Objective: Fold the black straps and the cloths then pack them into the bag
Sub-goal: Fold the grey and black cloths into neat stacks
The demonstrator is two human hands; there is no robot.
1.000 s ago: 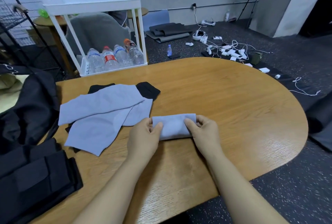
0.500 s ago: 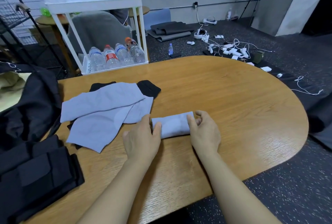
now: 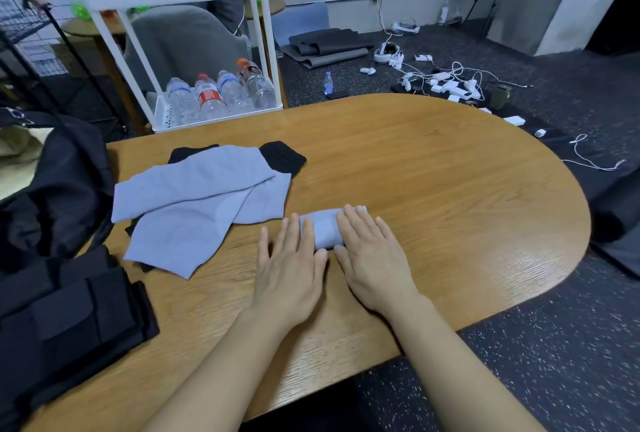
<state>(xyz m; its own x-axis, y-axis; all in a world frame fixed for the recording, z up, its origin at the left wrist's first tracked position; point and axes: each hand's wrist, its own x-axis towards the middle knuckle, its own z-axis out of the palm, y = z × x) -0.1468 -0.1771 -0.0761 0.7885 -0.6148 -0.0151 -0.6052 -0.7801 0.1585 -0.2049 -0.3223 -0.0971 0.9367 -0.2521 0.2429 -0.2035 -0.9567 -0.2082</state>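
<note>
Flat, both grips wide, left hand [image 3: 289, 272] and right hand [image 3: 372, 258] pressing seemingly folded cloth [image 3: 323, 229], bare table [image 3: 450, 189] rightward

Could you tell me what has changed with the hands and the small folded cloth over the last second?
Both hands let go of the ends of the folded blue cloth and flattened. The left hand and right hand now lie palm down with straight fingers, pressing on it. The cloth looks shorter between them. The unfolded blue cloths, black straps and table stayed as they were.

Even indoor light; glare on table [image 3: 530, 258], blurred near edge, wide-angle bending
</note>
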